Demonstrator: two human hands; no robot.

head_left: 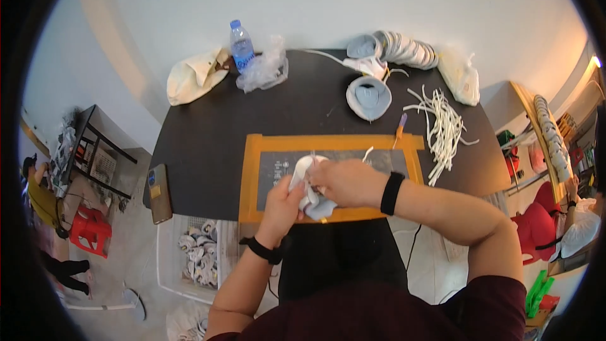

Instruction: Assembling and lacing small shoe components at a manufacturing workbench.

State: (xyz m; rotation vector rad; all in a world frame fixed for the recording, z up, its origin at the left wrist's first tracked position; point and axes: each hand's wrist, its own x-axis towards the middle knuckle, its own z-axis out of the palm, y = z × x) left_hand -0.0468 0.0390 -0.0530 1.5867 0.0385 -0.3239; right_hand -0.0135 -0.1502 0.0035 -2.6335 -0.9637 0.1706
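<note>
Camera: one head-worn fisheye, looking steeply down from above the person's chest.
Facing: toward the wall at 12 o'clock, across the dark desk (208,132).
Nearness: close; forearms enter from 6 o'clock.
Rim: floor at 9 o'clock, shelves at 3 o'clock, edges bent.

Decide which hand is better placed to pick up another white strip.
Right, probably. The strips lie on the right hand's side; the left hand, across the mask, sits farther away.

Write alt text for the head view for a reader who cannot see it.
Both hands, left hand and right hand, hold a white cup-shaped mask over an orange-edged mat on a black table. White straps and stacked masks lie beyond.
</note>
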